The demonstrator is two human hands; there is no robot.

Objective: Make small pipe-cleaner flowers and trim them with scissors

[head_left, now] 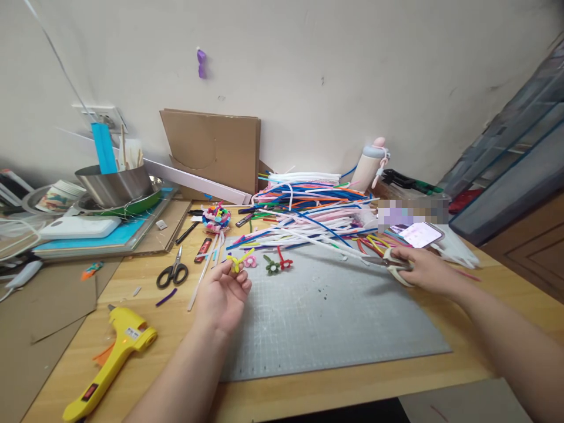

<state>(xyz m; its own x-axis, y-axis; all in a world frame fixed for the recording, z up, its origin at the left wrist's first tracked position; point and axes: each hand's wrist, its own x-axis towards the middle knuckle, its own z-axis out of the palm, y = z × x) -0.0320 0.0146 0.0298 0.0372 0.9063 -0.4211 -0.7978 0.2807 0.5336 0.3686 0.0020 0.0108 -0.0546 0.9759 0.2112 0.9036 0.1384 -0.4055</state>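
The left hand (225,298) pinches a yellow fuzzy bit (237,264) in its fingers. A green flower (272,267) lies right of them. The right hand (420,271) curls its fingers around scissors (389,260).

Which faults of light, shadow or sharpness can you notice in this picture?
Head view: a soft shadow falls on the gray cutting mat, below the scissors in the right hand; the lit screen looks washed out, with mosaic blocks hiding detail around its upper edge. Head view, right side: the leaning shelf suggests wide-angle distortion.
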